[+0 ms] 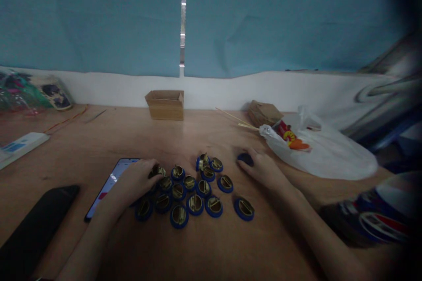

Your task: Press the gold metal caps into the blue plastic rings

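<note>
Round pin badges [178,192] with blue rims lie in a loose cluster on the wooden table, most with their brass-coloured pin backs facing up. My left hand [140,180] is at the cluster's left edge, its fingers closed around a badge [157,171] whose brass back shows beside the fingertips. To the right of the cluster, my right hand [262,167] pinches a dark blue round badge [245,159] at the tabletop, its back hidden. One badge [244,208] lies apart, nearer to me. Partly under my left forearm is a phone [110,184] with its screen lit.
A small open cardboard box [166,109] stands by the wall. At right are a white plastic bag [329,153] with snack packets, a brown package [264,113] and a blue-labelled bottle [372,215]. A black flat object [39,228] and a white power strip [24,149] lie left.
</note>
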Action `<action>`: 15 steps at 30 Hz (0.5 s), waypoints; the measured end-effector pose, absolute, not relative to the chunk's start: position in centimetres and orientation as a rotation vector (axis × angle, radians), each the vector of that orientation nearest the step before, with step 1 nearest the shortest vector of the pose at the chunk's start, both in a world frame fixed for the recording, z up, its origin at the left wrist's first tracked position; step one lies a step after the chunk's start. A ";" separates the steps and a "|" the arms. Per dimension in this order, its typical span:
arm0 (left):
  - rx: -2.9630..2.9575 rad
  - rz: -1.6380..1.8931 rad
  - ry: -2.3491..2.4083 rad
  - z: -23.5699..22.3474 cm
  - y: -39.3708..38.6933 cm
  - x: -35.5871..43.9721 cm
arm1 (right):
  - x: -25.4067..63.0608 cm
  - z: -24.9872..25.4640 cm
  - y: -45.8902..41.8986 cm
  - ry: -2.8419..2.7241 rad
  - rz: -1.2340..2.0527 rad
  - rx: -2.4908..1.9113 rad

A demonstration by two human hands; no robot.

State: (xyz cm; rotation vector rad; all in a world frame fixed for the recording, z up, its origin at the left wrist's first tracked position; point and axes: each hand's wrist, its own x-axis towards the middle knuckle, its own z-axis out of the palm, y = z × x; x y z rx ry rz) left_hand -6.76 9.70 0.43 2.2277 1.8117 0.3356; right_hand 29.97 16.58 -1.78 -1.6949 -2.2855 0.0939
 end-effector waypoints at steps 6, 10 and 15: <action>2.218 0.398 1.813 0.8 10.0 -6.1 | 30.2 -1.4 16.6 -2.230 0.115 -1.733; 2.181 0.525 1.811 1.4 10.3 -5.6 | 30.6 -0.8 16.5 -2.141 0.085 -1.736; 1.781 0.977 1.407 2.4 9.8 -2.9 | 29.6 1.0 15.7 -1.837 0.334 -1.494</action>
